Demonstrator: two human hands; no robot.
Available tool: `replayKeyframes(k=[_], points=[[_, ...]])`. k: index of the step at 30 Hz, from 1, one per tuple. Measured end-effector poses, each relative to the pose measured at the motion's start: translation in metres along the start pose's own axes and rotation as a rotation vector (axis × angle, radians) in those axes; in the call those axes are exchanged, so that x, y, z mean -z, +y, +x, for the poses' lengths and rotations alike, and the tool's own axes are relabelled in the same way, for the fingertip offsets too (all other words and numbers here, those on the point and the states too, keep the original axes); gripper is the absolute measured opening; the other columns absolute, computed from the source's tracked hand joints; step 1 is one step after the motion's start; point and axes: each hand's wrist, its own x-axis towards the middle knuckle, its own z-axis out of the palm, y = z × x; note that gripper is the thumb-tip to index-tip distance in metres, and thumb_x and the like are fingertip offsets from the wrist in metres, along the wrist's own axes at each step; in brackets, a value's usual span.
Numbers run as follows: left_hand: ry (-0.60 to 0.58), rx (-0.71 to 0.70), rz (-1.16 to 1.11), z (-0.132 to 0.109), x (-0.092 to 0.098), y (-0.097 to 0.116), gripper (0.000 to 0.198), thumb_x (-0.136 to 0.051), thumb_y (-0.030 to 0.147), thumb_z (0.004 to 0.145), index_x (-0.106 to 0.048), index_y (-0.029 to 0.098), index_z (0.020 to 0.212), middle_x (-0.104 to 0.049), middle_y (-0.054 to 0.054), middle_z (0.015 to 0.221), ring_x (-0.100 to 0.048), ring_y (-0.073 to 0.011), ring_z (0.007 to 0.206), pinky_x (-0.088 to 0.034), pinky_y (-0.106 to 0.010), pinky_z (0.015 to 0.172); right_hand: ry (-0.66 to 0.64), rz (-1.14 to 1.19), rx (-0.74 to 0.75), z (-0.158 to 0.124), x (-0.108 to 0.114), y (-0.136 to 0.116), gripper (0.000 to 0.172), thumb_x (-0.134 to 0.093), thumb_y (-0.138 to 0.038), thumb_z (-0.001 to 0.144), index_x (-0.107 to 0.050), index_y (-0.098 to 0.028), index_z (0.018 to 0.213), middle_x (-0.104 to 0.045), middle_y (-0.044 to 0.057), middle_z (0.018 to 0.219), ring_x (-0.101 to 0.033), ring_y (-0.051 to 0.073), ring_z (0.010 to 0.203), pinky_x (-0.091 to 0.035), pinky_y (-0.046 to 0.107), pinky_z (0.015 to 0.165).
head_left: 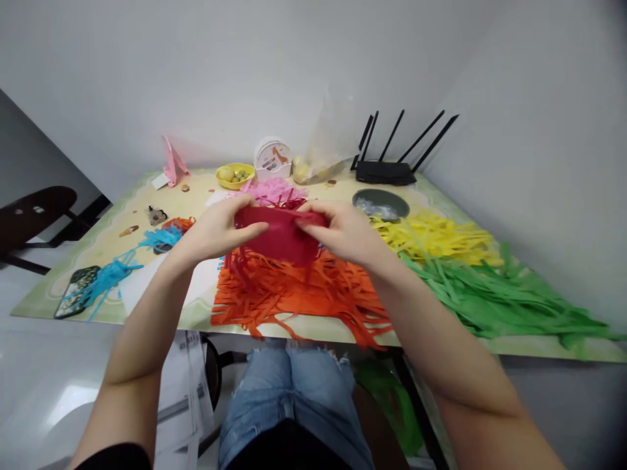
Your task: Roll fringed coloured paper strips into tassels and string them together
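Note:
A fringed sheet of dark red paper (284, 236) is held up over the table between both hands. My left hand (220, 225) pinches its left edge with thumb and fingers closed. My right hand (343, 230) grips its right edge the same way. Loose red strips hang from the sheet's lower edge. Right under it lies a heap of orange fringed paper (294, 297) that reaches the table's near edge.
Green strips (494, 294) and yellow strips (435, 236) lie at the right, pink paper (272, 190) behind, blue strips (110, 274) and a phone (73, 290) at the left. A grey bowl (381, 203), a black router (386, 171), a yellow bowl (235, 175) and a round white box (272, 158) stand at the back.

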Motion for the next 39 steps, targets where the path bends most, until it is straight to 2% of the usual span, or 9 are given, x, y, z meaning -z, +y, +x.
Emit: replayKeyframes(k=[3, 9, 12, 17, 23, 27, 30, 33, 39], points=[[-0.076, 0.018, -0.259, 0.000, -0.003, -0.005, 0.029, -0.064, 0.043, 0.086, -0.067, 0.014, 0.086, -0.065, -0.002, 0.076, -0.057, -0.0140, 0.067, -0.046, -0.025, 0.061, 0.046, 0.043, 0.032, -0.006, 0.019, -0.005, 0.017, -0.063, -0.030, 0.084, -0.064, -0.018, 0.072, -0.063, -0.001, 0.067, -0.054, 0.014, 0.063, -0.038, 0.024, 0.057], [0.155, 0.007, -0.529, -0.004, -0.018, -0.001, 0.037, -0.073, 0.048, 0.083, -0.064, 0.016, 0.098, -0.069, -0.003, 0.086, -0.065, -0.0153, 0.075, -0.053, -0.023, 0.065, 0.069, 0.425, -0.100, -0.022, 0.015, -0.003, 0.017, -0.071, -0.035, 0.082, -0.072, -0.019, 0.088, -0.069, -0.001, 0.077, -0.058, 0.013, 0.063, -0.046, 0.024, 0.056], [0.078, 0.019, -0.576, -0.008, -0.022, 0.001, 0.042, -0.077, 0.051, 0.079, -0.064, 0.017, 0.099, -0.071, -0.005, 0.091, -0.068, -0.0183, 0.079, -0.057, -0.026, 0.069, 0.138, 0.560, -0.168, -0.029, 0.011, -0.002, 0.020, -0.074, -0.035, 0.080, -0.075, -0.020, 0.093, -0.071, -0.001, 0.080, -0.061, 0.013, 0.062, -0.048, 0.024, 0.055], [0.104, 0.105, -0.588, -0.014, -0.021, 0.003, 0.030, -0.076, 0.043, 0.081, -0.064, 0.018, 0.092, -0.064, 0.000, 0.067, -0.060, -0.0141, 0.059, -0.051, -0.024, 0.055, 0.237, 0.371, -0.093, -0.036, 0.015, 0.000, 0.015, -0.073, -0.034, 0.083, -0.076, -0.019, 0.086, -0.071, 0.000, 0.075, -0.063, 0.015, 0.065, -0.052, 0.025, 0.057], [0.201, 0.103, -0.502, -0.018, -0.018, 0.005, 0.018, -0.068, 0.034, 0.083, -0.065, 0.017, 0.082, -0.064, -0.001, 0.075, -0.061, -0.0132, 0.068, -0.051, -0.022, 0.061, 0.252, 0.345, 0.011, -0.043, 0.017, 0.003, 0.022, -0.071, -0.030, 0.086, -0.076, -0.027, 0.107, -0.077, 0.002, 0.106, -0.072, 0.019, 0.089, -0.060, 0.031, 0.077], [0.232, 0.000, -0.476, -0.020, -0.020, -0.002, 0.024, -0.072, 0.026, 0.079, -0.073, 0.020, 0.102, -0.072, -0.004, 0.094, -0.065, -0.0157, 0.080, -0.053, -0.024, 0.070, 0.256, 0.337, 0.060, -0.047, 0.018, 0.011, 0.026, -0.065, -0.014, 0.082, -0.079, -0.027, 0.099, -0.078, 0.000, 0.101, -0.072, 0.019, 0.094, -0.058, 0.033, 0.086], [0.144, -0.095, -0.504, -0.022, -0.018, -0.006, 0.018, -0.072, 0.025, 0.080, -0.080, 0.022, 0.096, -0.074, -0.007, 0.094, -0.067, -0.0193, 0.083, -0.053, -0.028, 0.071, 0.228, 0.378, 0.064, -0.049, 0.020, 0.017, 0.041, -0.052, -0.003, 0.072, -0.080, -0.026, 0.091, -0.078, -0.002, 0.090, -0.072, 0.017, 0.086, -0.056, 0.031, 0.082], [0.081, -0.132, -0.481, -0.024, -0.011, -0.006, 0.015, -0.070, 0.027, 0.083, -0.083, 0.022, 0.086, -0.073, -0.008, 0.088, -0.066, -0.0203, 0.080, -0.053, -0.032, 0.073, 0.157, 0.337, 0.083, -0.051, 0.027, 0.018, 0.043, -0.048, -0.004, 0.068, -0.080, -0.027, 0.084, -0.077, -0.002, 0.085, -0.070, 0.018, 0.079, -0.056, 0.032, 0.076], [-0.151, -0.177, -0.458, -0.022, 0.009, -0.009, 0.031, -0.069, 0.042, 0.080, -0.084, 0.022, 0.098, -0.073, -0.012, 0.105, -0.066, -0.0295, 0.103, -0.052, -0.040, 0.096, -0.028, 0.144, 0.193, -0.048, 0.052, 0.013, 0.040, -0.054, -0.012, 0.075, -0.081, -0.031, 0.098, -0.077, 0.000, 0.107, -0.069, 0.023, 0.110, -0.051, 0.040, 0.101]])
